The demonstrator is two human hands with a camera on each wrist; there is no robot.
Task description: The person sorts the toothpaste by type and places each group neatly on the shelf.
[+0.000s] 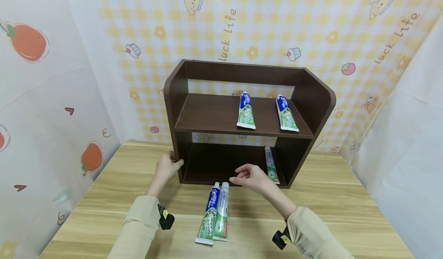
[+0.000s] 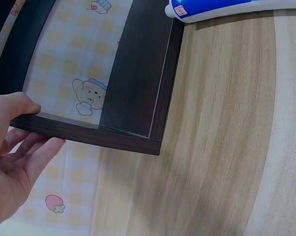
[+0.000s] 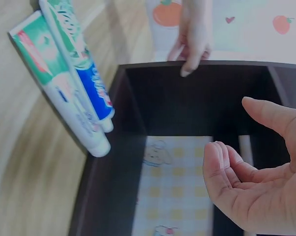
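Dark-brown two-tier shelf (image 1: pixel 214 112): left hand (image 1: pixel 167 166) pinches its side panel (image 1: pixel 174 126); right hand (image 1: pixel 252 178), loosely curled, hangs near two toothpaste tubes (image 1: pixel 212 213).

The checked backdrop (image 1: pixel 263 32) reads "luck life"; print on tubes (image 1: pixel 208 220) blurs.

- Left hand (image 3: pixel 193 37): fingers partly hidden behind the side panel (image 3: pixel 197 98) (right wrist view)
- Blue tube (image 2: pixel 236 7): cut off by the left wrist view's edge
- Lower-shelf tube (image 1: pixel 272 166): small print too tiny to read
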